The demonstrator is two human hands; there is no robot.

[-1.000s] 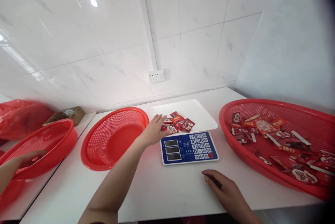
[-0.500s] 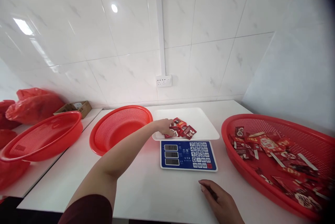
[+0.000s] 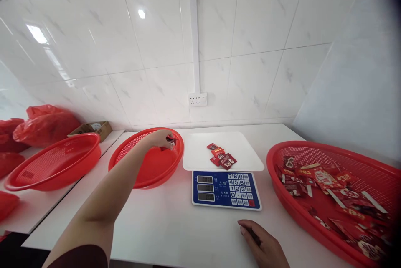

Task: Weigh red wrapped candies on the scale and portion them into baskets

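My left hand (image 3: 161,138) is over the right side of a red perforated basket (image 3: 114,157), its fingers closed on a small dark red snack packet (image 3: 171,142). On the white tray of a weighing scale (image 3: 194,142), several red snack packets (image 3: 224,158) lie overlapping. The scale's blue keypad panel (image 3: 221,195) has small displays on its left, their digits too faint to read surely. My right hand (image 3: 265,243) rests on the table in front of the scale, loosely curled with a gap between thumb and forefinger; I see nothing in it.
A large red basket (image 3: 282,188) with many red packets stands at the right. Another red basket (image 3: 75,172) is at the left, near red plastic bags (image 3: 46,124) and a cardboard box (image 3: 105,130). Behind the white table (image 3: 150,226) is a tiled wall with a socket (image 3: 198,99).
My left hand has moved left from the scale tray to above the red basket, taking a packet with it. Fewer packets show on the tray. My right hand has stayed in place.
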